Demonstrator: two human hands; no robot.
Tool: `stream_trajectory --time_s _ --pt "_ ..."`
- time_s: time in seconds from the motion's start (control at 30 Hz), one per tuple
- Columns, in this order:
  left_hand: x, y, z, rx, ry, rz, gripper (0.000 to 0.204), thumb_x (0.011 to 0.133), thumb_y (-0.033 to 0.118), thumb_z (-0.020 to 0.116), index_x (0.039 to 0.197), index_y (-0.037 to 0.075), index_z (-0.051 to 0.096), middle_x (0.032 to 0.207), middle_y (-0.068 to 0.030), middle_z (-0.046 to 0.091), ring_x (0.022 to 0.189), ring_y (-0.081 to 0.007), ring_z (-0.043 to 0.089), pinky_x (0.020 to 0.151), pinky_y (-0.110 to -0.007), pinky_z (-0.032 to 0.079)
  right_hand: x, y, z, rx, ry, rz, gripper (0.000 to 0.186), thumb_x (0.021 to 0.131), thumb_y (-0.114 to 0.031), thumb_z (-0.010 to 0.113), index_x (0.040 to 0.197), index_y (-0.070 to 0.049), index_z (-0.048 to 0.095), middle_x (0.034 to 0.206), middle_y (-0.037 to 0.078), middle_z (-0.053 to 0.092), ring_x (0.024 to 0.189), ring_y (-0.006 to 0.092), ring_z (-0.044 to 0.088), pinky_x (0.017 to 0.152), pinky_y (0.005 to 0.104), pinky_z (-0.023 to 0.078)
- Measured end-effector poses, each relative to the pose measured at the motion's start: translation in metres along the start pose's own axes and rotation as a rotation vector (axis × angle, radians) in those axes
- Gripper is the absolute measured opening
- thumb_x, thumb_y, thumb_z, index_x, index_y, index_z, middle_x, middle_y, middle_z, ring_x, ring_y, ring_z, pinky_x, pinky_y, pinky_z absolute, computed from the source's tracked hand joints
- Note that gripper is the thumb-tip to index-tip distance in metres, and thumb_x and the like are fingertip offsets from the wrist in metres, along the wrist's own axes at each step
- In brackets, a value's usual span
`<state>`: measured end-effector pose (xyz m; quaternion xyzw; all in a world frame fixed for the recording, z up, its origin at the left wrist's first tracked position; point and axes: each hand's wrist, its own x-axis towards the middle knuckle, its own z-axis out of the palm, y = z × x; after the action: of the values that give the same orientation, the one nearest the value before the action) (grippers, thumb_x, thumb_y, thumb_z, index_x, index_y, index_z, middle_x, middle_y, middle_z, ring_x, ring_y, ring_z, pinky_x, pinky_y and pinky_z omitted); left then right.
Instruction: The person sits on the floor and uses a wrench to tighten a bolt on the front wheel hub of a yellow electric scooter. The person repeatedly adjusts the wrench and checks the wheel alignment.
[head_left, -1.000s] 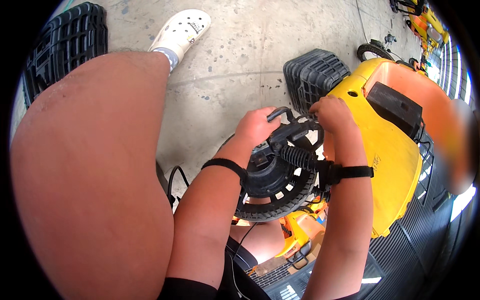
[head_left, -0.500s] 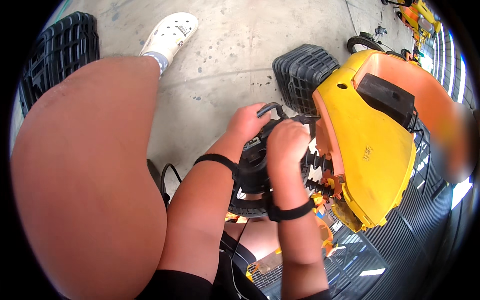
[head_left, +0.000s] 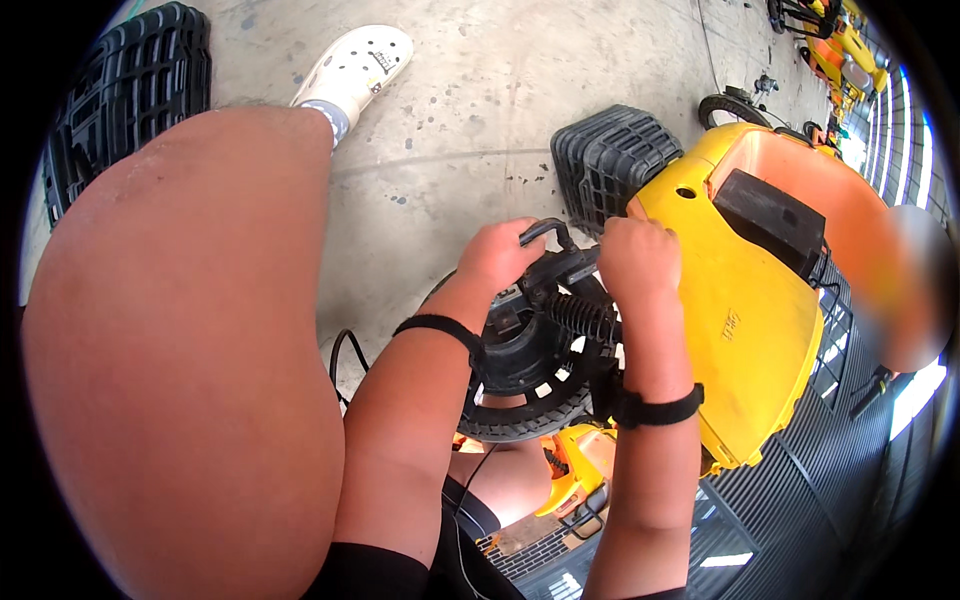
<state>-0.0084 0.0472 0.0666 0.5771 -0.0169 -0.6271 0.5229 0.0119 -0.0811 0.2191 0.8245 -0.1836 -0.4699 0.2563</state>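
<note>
Grasping a bent black bar [head_left: 562, 232], the left grip [head_left: 497, 257] in the head view is closed at the upper side of the black wheel [head_left: 525, 424], which lies between the forearms, left of a yellow body panel [head_left: 750, 300]. Relative to half a second earlier, the right grip [head_left: 641, 262] has shifted rightward, uncovering the coil spring [head_left: 577, 314]; the handling is thus judged to be spread more widely across the assembly. Whether the right grip is open, closed or holding anything cannot be told.
</note>
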Motion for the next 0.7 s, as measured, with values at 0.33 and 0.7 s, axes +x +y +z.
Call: stream_trajectory --time_s 0.33,0.7 --pt "0.005 -0.006 0.005 0.013 0.019 0.058 0.030 0.092 0.033 0.064 0.118 0.019 0.071 0.082 -0.0093 0.070 0.074 -0.0238 0.066 0.072 -0.037 0.051 0.025 0.026 0.056 -0.018 0.007 -0.081 0.014 0.087 -0.024 0.063 0.089 -0.019 0.076 0.090 0.006 0.072 0.098 0.0271 0.067 0.084 0.0434 0.052" --pt "0.000 -0.002 0.006 0.019 0.038 0.064 0.033 0.094 0.034 0.063 0.121 0.017 0.069 0.087 -0.0114 0.071 0.078 -0.0266 0.067 0.074 -0.037 0.052 0.028 0.033 0.048 0.109 -0.165 -0.038 0.023 0.088 -0.020 0.059 0.101 -0.019 0.077 0.105 0.008 0.073 0.108 0.0284 0.065 0.091 0.0447 0.051"
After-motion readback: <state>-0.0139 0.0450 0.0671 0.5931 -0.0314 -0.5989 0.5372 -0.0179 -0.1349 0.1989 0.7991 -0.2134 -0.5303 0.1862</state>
